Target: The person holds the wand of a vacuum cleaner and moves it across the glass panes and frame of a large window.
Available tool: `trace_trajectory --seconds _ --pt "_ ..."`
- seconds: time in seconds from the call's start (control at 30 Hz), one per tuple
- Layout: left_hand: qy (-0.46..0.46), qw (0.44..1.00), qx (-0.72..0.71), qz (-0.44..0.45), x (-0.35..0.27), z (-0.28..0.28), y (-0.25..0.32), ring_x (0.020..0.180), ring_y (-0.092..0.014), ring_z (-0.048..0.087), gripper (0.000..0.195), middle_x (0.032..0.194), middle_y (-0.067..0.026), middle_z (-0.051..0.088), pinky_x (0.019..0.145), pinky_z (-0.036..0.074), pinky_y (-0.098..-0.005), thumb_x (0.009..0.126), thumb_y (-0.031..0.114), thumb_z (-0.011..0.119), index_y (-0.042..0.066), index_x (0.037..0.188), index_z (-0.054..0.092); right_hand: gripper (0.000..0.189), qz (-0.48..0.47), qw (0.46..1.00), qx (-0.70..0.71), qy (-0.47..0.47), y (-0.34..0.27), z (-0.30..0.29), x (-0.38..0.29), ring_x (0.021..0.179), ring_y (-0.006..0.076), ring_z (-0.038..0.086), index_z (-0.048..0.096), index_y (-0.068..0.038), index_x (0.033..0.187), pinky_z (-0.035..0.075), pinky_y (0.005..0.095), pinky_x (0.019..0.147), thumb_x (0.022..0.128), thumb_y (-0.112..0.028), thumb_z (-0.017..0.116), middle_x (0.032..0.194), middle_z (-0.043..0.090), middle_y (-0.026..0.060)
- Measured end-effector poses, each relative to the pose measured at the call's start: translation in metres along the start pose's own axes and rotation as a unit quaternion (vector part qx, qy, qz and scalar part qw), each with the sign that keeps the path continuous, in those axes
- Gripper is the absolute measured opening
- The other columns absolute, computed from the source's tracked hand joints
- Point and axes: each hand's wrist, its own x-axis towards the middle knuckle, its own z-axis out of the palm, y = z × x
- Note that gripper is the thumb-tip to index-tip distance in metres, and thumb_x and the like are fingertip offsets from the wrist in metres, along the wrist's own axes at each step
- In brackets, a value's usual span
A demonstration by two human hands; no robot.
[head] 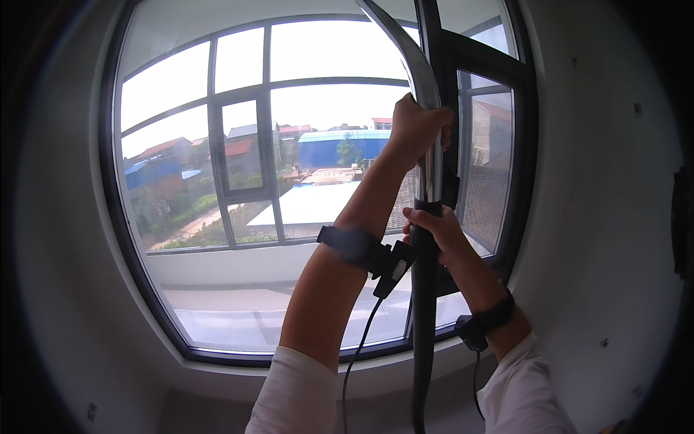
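My left hand (418,126) is wrapped around a shiny curved metal tube (428,173), which rises past the top of the picture. Lower down, my right hand (434,230) grips the dark end piece where that tube meets a black ribbed hose (424,304). The hose hangs to the bottom edge. Black straps with small devices and cables sit on both of my forearms; the left one's device (393,268) is beside the hose. What lies at the tube's upper end is out of view.
Behind the tube stands a large dark-framed window (181,344), with a narrower framed pane (488,163) at its right. Beyond the glass are a low white wall (217,271), a second row of window frames and buildings. Pale walls (591,217) flank the window.
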Motion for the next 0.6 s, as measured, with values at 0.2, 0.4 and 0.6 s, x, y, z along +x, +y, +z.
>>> trace_trajectory --seconds 0.2,0.4,0.6 --pt "-0.005 0.999 -0.028 -0.047 -0.081 0.052 -0.052 0.043 -0.017 0.057 0.016 0.056 -0.0087 0.055 0.041 0.047 -0.0292 0.068 -0.001 0.058 -0.002 0.080 0.048 0.024 0.037 0.998 0.052 -0.021 0.083 -0.050 -0.060 0.060 0.0149 0.063 0.059 -0.003 0.079 0.051 0.0272 0.059 0.073 -0.019 0.076 0.069 0.062 0.0071" --pt "0.010 0.994 -0.009 -0.109 -0.210 0.128 -0.113 0.046 -0.015 0.058 0.017 0.056 -0.0068 0.056 0.043 0.048 -0.0270 0.071 0.000 0.060 0.002 0.080 0.046 0.024 0.072 0.996 0.048 -0.011 0.194 -0.113 -0.177 0.058 0.0096 0.058 0.060 -0.004 0.073 0.046 0.0237 0.056 0.072 -0.021 0.077 0.065 0.061 0.0024" --pt "-0.004 0.982 -0.056 -0.181 -0.332 0.195 -0.135 0.053 -0.011 0.058 0.017 0.059 -0.0024 0.055 0.049 0.048 -0.0256 0.073 0.001 0.063 0.004 0.079 0.048 0.025 0.139 0.989 -0.046 -0.004 0.252 -0.157 -0.309 0.061 0.0080 0.057 0.063 -0.005 0.072 0.047 0.0261 0.059 0.071 -0.025 0.078 0.066 0.062 0.0004"
